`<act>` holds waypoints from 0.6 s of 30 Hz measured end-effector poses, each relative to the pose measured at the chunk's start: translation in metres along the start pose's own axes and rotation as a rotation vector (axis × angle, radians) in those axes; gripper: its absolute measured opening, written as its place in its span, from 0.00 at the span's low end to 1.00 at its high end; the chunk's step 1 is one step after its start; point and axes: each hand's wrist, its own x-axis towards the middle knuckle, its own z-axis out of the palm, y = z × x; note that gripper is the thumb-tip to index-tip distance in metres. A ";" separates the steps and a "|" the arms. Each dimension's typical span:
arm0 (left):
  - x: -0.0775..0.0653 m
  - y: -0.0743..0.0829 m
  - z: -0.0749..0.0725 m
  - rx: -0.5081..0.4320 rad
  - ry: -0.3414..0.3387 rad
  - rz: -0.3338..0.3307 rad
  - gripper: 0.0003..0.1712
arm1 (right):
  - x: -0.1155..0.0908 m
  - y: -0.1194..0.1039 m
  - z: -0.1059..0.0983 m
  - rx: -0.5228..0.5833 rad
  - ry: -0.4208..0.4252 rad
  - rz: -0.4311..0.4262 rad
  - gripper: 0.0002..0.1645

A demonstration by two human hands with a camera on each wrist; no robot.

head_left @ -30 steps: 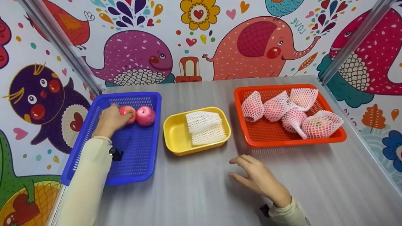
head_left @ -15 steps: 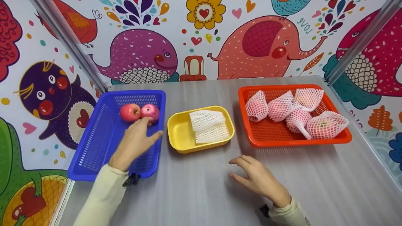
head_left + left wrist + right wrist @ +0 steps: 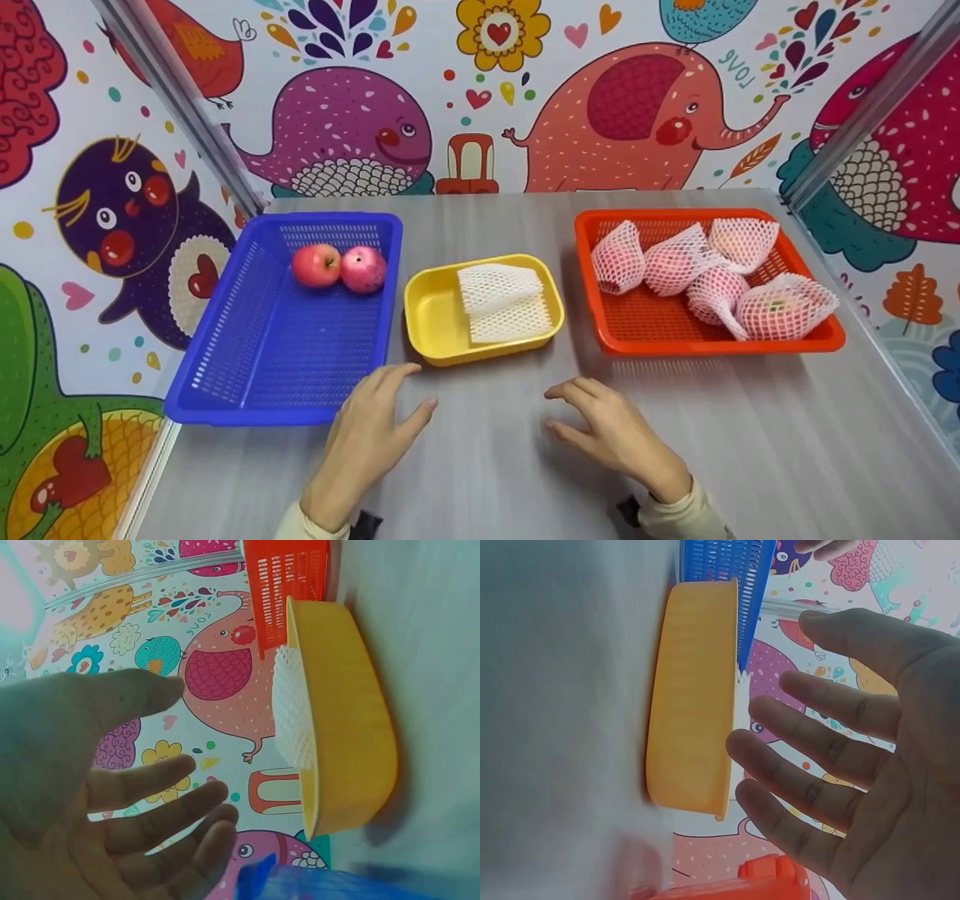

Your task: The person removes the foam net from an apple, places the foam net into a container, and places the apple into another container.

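1. Far left on the grey table (image 3: 491, 450): blue basket (image 3: 311, 345). A red apple (image 3: 316, 265) and a pinker apple (image 3: 364, 271) sit bare, side by side, toward its back right corner.
2. My left hand (image 3: 373, 429): released, nothing in it, fingers loosely bent, thumb apart. It overlaps the basket's near right corner in the head view (can't tell if it touches).
3. Middle: yellow tub (image 3: 437, 319), between the two baskets, beyond my hands. White foam netting (image 3: 504, 304) lies in its right part, rear layer lapping the front one (one folded piece or two, can't tell).
4. My right hand (image 3: 616, 433): also released and holding nothing, fingers spread and slightly bent, near side of the tub, apart from it.
5. Far right: red basket (image 3: 641, 322). Five netted apples (image 3: 784, 306) along its back and right; the front right one's net overlaps the rim.
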 end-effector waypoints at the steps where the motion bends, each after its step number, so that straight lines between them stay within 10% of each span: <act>1: -0.002 0.001 0.002 -0.002 0.001 -0.011 0.26 | 0.000 0.000 0.001 0.003 -0.001 0.004 0.21; 18: -0.005 0.005 0.008 -0.042 -0.042 -0.049 0.23 | 0.008 0.012 -0.029 -0.085 0.040 -0.058 0.20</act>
